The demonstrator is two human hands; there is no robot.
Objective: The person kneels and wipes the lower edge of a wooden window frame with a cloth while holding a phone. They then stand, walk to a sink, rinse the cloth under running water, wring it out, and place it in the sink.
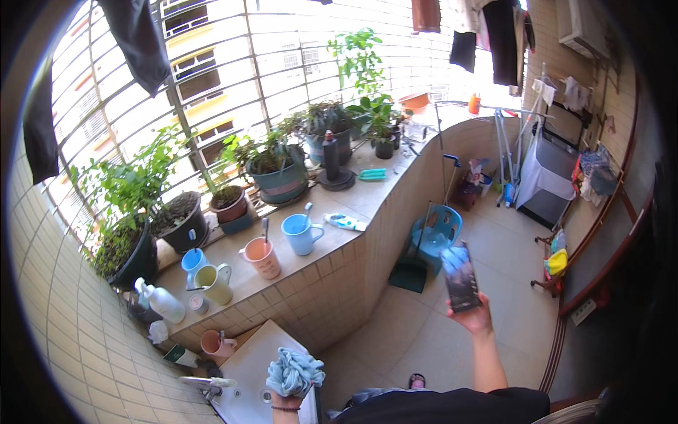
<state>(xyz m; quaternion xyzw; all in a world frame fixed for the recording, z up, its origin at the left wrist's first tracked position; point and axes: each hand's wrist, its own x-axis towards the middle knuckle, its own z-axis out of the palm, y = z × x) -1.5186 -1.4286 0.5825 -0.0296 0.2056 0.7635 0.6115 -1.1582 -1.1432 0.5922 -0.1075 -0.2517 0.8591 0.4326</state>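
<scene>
My left hand [286,400] grips a crumpled light-blue cloth [295,372] above the right side of a white washbasin [275,344]. The cloth hides most of its fingers, and a beaded bracelet circles the wrist. Out to the right, my right hand [473,316] holds a smartphone [460,278] by its lower end. Its lit screen faces up towards me, over the tiled floor. A chrome faucet [212,391] stands at the basin's left edge. Beside it are a pink mug [218,343] and a white tube with a green end [181,355].
Along the tiled ledge [333,249] stand potted plants [278,172], toothbrush mugs [259,258], a pump bottle [161,301] and a toothpaste tube [345,221]. A blue plastic chair [437,228], a green dustpan [408,273] and a washing machine [548,169] occupy the floor. Laundry [498,42] hangs overhead.
</scene>
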